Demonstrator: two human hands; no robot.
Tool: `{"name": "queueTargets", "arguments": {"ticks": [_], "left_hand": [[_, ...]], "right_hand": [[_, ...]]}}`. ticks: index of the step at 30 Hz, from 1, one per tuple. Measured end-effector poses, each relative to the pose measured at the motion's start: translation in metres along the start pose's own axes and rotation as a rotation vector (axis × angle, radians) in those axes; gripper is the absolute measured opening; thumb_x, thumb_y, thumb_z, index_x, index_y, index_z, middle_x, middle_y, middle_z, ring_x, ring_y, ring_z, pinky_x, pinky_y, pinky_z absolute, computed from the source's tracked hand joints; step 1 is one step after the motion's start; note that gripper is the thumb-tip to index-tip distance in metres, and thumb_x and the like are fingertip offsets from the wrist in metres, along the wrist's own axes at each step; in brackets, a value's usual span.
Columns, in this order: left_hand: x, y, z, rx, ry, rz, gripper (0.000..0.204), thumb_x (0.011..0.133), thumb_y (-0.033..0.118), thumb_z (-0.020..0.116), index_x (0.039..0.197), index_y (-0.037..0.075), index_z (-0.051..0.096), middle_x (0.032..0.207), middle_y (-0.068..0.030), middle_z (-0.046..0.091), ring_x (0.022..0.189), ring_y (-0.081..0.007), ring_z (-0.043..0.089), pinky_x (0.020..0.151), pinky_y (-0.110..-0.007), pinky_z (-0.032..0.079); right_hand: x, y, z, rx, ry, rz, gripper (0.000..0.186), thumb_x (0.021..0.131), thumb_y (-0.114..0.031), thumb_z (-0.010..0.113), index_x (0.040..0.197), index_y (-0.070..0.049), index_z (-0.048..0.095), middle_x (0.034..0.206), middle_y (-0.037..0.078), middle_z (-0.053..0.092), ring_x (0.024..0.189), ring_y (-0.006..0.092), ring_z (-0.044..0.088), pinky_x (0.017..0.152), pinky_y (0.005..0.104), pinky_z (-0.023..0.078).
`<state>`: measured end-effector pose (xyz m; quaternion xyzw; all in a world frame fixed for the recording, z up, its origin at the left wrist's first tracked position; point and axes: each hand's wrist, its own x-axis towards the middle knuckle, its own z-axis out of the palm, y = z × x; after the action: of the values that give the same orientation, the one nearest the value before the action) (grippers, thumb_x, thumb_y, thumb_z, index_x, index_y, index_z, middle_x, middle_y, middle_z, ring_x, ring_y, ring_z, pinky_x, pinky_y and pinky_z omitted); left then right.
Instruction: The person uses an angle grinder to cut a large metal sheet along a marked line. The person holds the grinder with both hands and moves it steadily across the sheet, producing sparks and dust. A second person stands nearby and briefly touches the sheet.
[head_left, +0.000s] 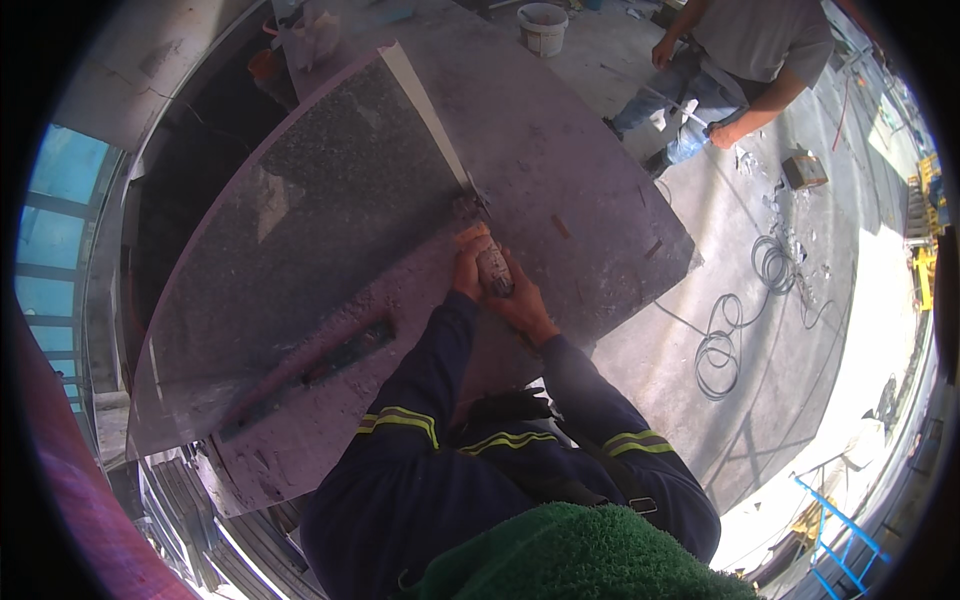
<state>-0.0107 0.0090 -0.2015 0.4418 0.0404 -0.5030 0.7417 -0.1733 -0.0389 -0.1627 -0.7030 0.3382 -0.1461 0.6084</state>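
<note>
Both my hands are on a dusty angle grinder (492, 268), its thin disc pointing away from me. My left hand (466, 268) grips it near the head and my right hand (524, 303) wraps round the rear of the body. The disc meets the near end of a pale strip (425, 112) along the edge of a large dark grey slab (310, 190). This slab lies on a wide dusty work surface (580, 290). A long dark bar (350, 352) rests on the surface left of my forearms.
A co-worker (755, 60) at the upper right holds a long thin rod. Behind the surface stands a white bucket (543, 30). Coiled cable (718, 360) and a small cardboard box (804, 171) lie on the floor at right. Blue metal framing (838, 540) stands at the lower right.
</note>
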Motion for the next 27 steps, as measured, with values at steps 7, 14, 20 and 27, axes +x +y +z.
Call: {"name": "queueTargets", "arguments": {"ticks": [7,14,20,27], "left_hand": [[0.0023,-0.0013,-0.0016,-0.013,0.021,-0.010,0.027,0.100,0.024,0.075,0.115,0.003,0.070,0.104,-0.0102,0.073,0.095,-0.0286,0.077,0.081,-0.047,0.066],[0.0064,-0.0011,-0.0061,0.037,0.022,-0.028,0.028,0.101,0.026,0.073,0.117,0.004,0.067,0.109,-0.0116,0.072,0.101,-0.0308,0.076,0.086,-0.048,0.065],[0.0061,-0.0025,-0.0055,-0.007,0.018,-0.028,0.028,0.101,0.027,0.073,0.116,0.004,0.067,0.108,-0.0114,0.072,0.100,-0.0301,0.076,0.086,-0.049,0.065],[0.0082,-0.0025,-0.0072,0.039,0.005,-0.006,0.027,0.101,0.028,0.073,0.113,0.005,0.068,0.104,-0.0103,0.072,0.098,-0.0294,0.076,0.086,-0.047,0.065]], "right_hand": [[0.0000,0.0005,-0.0001,0.000,-0.002,-0.013,0.115,0.077,-0.031,0.092,0.175,-0.007,0.036,0.156,0.027,0.066,0.144,0.0430,0.065,0.118,0.0464,0.052],[0.0027,0.0075,0.0020,-0.007,0.002,0.012,0.116,0.077,-0.032,0.092,0.176,-0.009,0.036,0.155,0.027,0.066,0.144,0.0434,0.064,0.118,0.0464,0.052],[0.0038,0.0069,0.0019,-0.012,-0.006,0.022,0.117,0.076,-0.032,0.092,0.176,-0.009,0.035,0.154,0.027,0.067,0.143,0.0433,0.065,0.117,0.0457,0.052],[0.0013,0.0015,-0.0004,-0.010,-0.011,0.018,0.119,0.075,-0.031,0.092,0.177,-0.009,0.034,0.154,0.027,0.067,0.142,0.0431,0.066,0.117,0.0455,0.052]]}}
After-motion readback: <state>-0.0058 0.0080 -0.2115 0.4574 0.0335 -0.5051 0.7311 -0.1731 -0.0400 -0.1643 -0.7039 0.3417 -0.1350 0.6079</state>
